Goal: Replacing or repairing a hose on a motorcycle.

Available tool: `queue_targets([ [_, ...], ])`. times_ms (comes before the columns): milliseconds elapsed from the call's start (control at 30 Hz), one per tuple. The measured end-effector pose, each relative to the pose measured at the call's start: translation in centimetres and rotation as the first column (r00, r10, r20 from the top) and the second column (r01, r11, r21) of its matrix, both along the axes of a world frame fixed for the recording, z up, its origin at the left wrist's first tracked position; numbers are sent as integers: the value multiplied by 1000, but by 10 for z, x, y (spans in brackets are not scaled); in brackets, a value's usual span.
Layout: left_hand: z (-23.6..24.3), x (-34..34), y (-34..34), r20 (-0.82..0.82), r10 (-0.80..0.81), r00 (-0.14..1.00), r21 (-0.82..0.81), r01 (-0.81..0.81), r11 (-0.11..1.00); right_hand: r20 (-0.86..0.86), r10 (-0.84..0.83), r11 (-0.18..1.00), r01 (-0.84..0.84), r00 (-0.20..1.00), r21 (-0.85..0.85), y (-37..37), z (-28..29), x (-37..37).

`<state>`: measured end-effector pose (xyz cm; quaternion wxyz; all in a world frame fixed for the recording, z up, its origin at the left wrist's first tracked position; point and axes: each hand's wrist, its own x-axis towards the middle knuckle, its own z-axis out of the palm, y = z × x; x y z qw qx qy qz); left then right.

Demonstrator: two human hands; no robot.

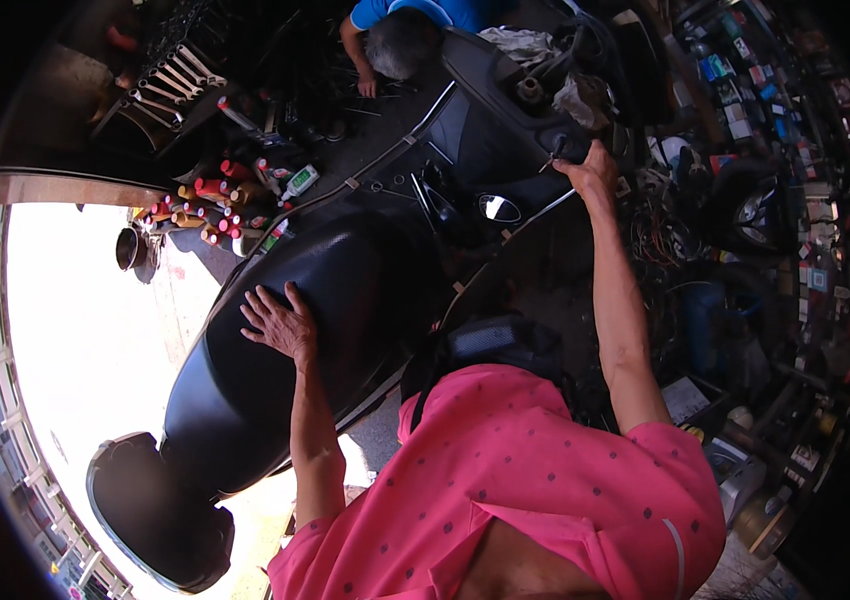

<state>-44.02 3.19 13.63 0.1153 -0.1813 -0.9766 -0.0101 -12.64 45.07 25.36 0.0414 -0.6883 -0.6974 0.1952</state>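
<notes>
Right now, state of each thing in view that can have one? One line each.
Seat: looks shut
Left hand: open, fingers spread on seat
Front panel: in place
Right hand: at front panel, grip unclear
Bottles: clustered, visible caps on
Wrenches: lined up in a row

scooter seat (pixel 360 250): centre-left; left hand (pixel 282 325) on top. front panel (pixel 505 95): beyond seat; right hand (pixel 593 178) at its right edge. bottles (pixel 217 190): left of seat; bucket (pixel 127 248) left of bottles; wrenches (pixel 183 80) beyond bottles. stacked goods (pixel 740 120): far right.
</notes>
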Motion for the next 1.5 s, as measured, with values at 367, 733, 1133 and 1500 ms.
queue_targets([
  [367,-1,-1,-1,-7,-2,1000,5,2,1000,10,-9,1000,9,1000,13,0,-4,0],
  [733,0,0,0,-15,-5,1000,12,5,1000,13,-33,999,33,999,-9,-3,5,-5],
  [1133,-6,0,-1,12,-24,1000,38,23,999,-8,79,988,-78,997,133,6,-21,12],
  [1500,-3,0,0,-9,-9,1000,16,9,1000,10,49,996,-49,999,69,2,-10,5],
])
